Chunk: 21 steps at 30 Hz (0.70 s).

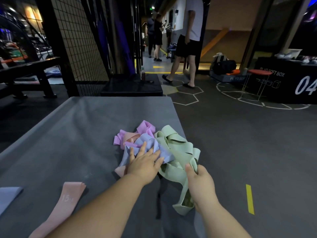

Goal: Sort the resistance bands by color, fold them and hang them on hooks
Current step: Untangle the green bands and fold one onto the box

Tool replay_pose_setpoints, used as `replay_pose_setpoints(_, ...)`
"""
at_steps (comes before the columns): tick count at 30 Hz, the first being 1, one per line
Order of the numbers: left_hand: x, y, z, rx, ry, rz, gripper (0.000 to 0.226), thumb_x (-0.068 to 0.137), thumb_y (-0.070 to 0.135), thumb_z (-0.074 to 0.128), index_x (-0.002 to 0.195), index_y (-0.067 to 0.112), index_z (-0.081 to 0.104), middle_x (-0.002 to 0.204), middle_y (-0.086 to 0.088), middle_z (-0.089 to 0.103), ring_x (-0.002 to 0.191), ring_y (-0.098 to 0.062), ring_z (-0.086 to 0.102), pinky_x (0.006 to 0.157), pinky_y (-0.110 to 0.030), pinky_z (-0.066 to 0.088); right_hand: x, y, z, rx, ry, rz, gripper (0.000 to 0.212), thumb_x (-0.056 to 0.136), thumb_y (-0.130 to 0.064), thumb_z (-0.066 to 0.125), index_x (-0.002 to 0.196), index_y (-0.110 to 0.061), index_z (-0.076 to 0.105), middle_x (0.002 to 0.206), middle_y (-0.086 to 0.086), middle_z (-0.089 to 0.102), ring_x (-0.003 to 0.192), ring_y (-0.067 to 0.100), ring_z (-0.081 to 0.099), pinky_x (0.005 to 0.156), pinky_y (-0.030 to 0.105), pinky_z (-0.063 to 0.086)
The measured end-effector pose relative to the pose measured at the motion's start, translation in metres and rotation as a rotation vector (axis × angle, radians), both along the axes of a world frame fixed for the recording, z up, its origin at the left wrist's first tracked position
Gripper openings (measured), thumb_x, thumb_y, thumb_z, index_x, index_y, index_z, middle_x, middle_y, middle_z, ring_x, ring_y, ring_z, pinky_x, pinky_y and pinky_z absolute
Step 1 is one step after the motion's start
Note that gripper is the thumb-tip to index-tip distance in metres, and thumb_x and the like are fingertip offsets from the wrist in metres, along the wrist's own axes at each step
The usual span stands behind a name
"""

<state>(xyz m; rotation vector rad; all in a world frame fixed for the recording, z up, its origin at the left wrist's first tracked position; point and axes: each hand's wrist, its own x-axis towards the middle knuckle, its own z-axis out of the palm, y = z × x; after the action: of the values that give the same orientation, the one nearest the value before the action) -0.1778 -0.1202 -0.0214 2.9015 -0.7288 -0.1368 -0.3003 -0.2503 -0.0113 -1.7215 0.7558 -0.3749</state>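
- Lower left: pink band (68, 201) and folded blue band (8, 197) are laid flat on grey table (68, 134).
- Lower right: green bands (178, 148) are gripped by right hand (200, 184).
- Centre: tangled blue band (148, 140) is pressed under left hand (145, 164), fingers straight; purple bands (145, 127) behind.

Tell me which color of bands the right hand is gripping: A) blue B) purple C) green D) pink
C: the right hand has its thumb and fingers curled round the green bands, while the left hand lies flat on the blue band.
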Motion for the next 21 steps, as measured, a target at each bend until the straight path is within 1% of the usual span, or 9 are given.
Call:
replay_pose_setpoints(2,0.001,0.001,-0.001,0.019,-0.008,0.006,0.049,0.103,0.046,0.013,0.15,0.038,0.025,0.162,0.015,0.002,0.149,-0.013,-0.015,0.115,-0.055,-0.015,-0.003,-0.001,0.005,-0.033,-0.045,-0.009,0.035,0.094,-0.029,0.057,0.074,-0.002,0.048,0.069,0.003,0.044,0.063,0.017,0.038,0.059,0.033,0.035)
replay_pose_setpoints(4,0.001,0.001,-0.002,0.022,-0.012,0.011,0.051,0.102,0.049,0.012,0.151,0.038,0.022,0.162,0.016,0.0,0.148,-0.013,-0.016,0.115,-0.055,-0.016,-0.008,-0.001,0.011,-0.053,-0.085,-0.003,0.036,0.092,-0.026,0.059,0.064,-0.012,0.041,0.063,-0.001,0.041,0.06,0.016,0.036,0.057,0.031,0.033)
replay_pose_setpoints(6,0.0,0.001,-0.003,0.017,-0.01,0.017,0.054,0.101,0.053,0.01,0.152,0.038,0.02,0.162,0.015,-0.003,0.148,-0.013,-0.017,0.114,-0.054,-0.017,-0.012,-0.001,0.015,-0.035,-0.098,0.004,0.037,0.09,-0.026,0.062,0.062,-0.014,0.041,0.062,-0.002,0.04,0.058,0.015,0.037,0.057,0.031,0.034)
replay_pose_setpoints(10,0.0,0.0,-0.005,0.042,-0.038,0.016,0.055,0.1,0.054,0.009,0.152,0.038,0.019,0.163,0.012,-0.005,0.148,-0.015,-0.018,0.113,-0.055,-0.016,-0.02,-0.002,0.02,0.021,-0.137,0.014,0.032,0.086,-0.025,0.068,0.062,-0.016,0.048,0.06,-0.006,0.045,0.059,0.014,0.042,0.059,0.029,0.036)
replay_pose_setpoints(12,-0.001,0.001,-0.005,0.043,-0.053,0.011,0.052,0.1,0.054,0.012,0.149,0.04,0.024,0.163,0.012,-0.006,0.148,-0.015,-0.018,0.113,-0.056,-0.016,-0.024,-0.004,0.025,0.038,-0.154,0.03,0.029,0.086,-0.022,0.069,0.062,-0.017,0.051,0.054,-0.011,0.046,0.056,0.012,0.042,0.057,0.027,0.035)
replay_pose_setpoints(14,-0.003,0.001,-0.002,0.018,-0.052,-0.002,0.047,0.101,0.053,0.015,0.145,0.045,0.031,0.162,0.014,-0.009,0.148,-0.015,-0.018,0.113,-0.055,-0.016,-0.027,-0.007,0.028,0.042,-0.16,0.05,0.026,0.085,-0.021,0.069,0.064,-0.017,0.054,0.052,-0.013,0.048,0.055,0.011,0.044,0.055,0.026,0.036)
replay_pose_setpoints(15,-0.004,0.001,0.0,0.002,-0.048,-0.009,0.046,0.101,0.053,0.016,0.143,0.047,0.034,0.162,0.014,-0.009,0.148,-0.015,-0.019,0.113,-0.055,-0.017,-0.029,-0.008,0.029,0.041,-0.158,0.054,0.024,0.085,-0.022,0.07,0.066,-0.015,0.056,0.054,-0.012,0.05,0.056,0.012,0.046,0.056,0.027,0.037)
replay_pose_setpoints(18,-0.008,0.002,0.004,-0.029,-0.015,-0.031,0.043,0.101,0.053,0.018,0.138,0.049,0.041,0.162,0.013,-0.011,0.147,-0.015,-0.021,0.113,-0.057,-0.017,-0.035,-0.011,0.033,0.017,-0.165,0.039,0.019,0.083,-0.023,0.072,0.074,-0.009,0.062,0.064,-0.001,0.058,0.063,0.017,0.052,0.062,0.032,0.042)
replay_pose_setpoints(21,-0.013,0.006,0.006,-0.015,0.021,-0.048,0.044,0.101,0.054,0.019,0.14,0.049,0.038,0.161,0.014,-0.013,0.146,-0.014,-0.023,0.113,-0.059,-0.016,-0.041,-0.013,0.039,0.002,-0.191,0.027,0.023,0.081,-0.023,0.073,0.081,-0.003,0.063,0.069,0.012,0.061,0.066,0.019,0.054,0.064,0.034,0.044)
